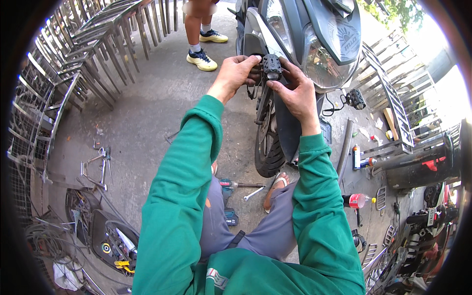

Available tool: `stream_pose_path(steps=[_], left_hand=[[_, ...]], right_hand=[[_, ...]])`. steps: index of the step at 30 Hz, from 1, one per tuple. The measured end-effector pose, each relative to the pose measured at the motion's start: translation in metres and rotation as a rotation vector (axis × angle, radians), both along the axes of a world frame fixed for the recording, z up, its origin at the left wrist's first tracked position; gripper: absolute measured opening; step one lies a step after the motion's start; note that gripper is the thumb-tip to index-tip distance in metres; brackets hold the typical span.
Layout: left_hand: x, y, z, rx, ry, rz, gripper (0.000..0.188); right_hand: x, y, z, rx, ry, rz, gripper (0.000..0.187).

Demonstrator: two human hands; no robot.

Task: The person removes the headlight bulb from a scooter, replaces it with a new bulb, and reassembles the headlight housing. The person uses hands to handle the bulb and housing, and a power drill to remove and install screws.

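Observation:
A small black auxiliary light (272,67) with a ribbed housing sits at the front of a dark scooter (295,29), beside its headlight. From the left, my left hand (236,73) grips the light, thumb near its top edge and the other fingers curled behind. My right hand (298,91) holds the opposite side, with its thumb under the lens and its fingers along the housing. Below lies the scooter's front wheel (269,147). A matching black light (355,99) with a cable hangs at the scooter's other side.
A cordless impact wrench (227,196) and a combination wrench (254,192) lie between my feet. Tool bins (105,241) stand at the left. Spray cans (356,157) and a plastic bottle (358,200) are at the right. Another person's shoes (201,60) show beyond my left hand, near metal frames (98,44).

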State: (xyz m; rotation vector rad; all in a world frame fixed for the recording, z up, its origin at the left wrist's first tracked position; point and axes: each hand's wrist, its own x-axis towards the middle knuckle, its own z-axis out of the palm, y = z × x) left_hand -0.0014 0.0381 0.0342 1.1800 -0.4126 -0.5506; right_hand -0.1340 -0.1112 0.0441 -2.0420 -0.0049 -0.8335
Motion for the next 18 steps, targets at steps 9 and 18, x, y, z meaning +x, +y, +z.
stream_pose_path(steps=[9,18], left_hand=[[0.006,-0.016,-0.011,0.28,-0.528,0.127,0.04],[0.022,-0.017,-0.026,0.054,-0.505,-0.106,0.025]], right_hand=[[0.002,-0.002,-0.003,0.024,-0.023,0.007,0.068],[-0.003,0.002,0.007,0.229,0.06,0.168,0.071]])
